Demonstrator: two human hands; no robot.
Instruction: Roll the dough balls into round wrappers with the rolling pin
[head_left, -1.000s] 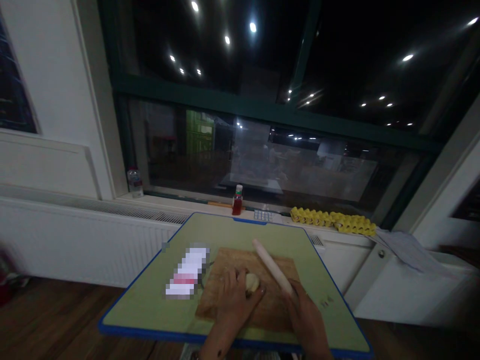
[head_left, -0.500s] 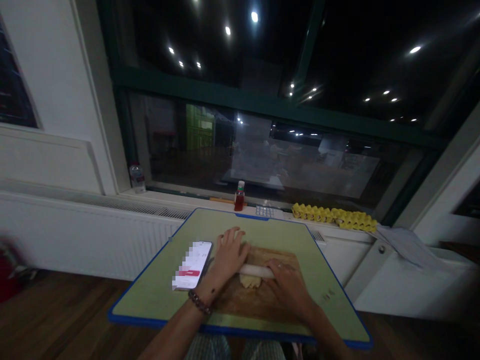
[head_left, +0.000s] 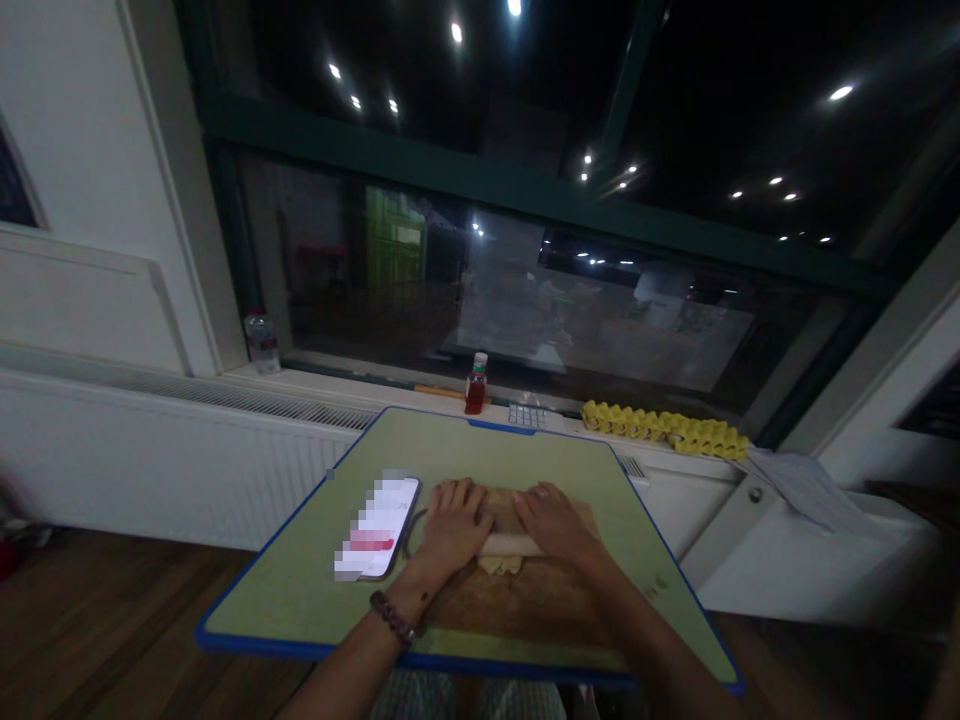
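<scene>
A pale rolling pin lies crosswise on a wooden board, over a lump of yellowish dough that shows along its near side. My left hand rests over the pin's left end, fingers stretched forward and not wrapped round it. Over the right end lies my right hand, its fingers also reaching forward past the pin. Both palms hide the pin's ends. Left of my left hand, a phone with a lit screen sits on the green table.
On the windowsill stand a bottle of red liquid, a white keypad-like object and a clear water bottle. A yellow egg tray lies farther right, beside some papers. The table has a blue edge.
My right hand has opened from curling round the pin's end to lying forward over it. Both hands look flatter on the pin. The view has tilted slightly.
</scene>
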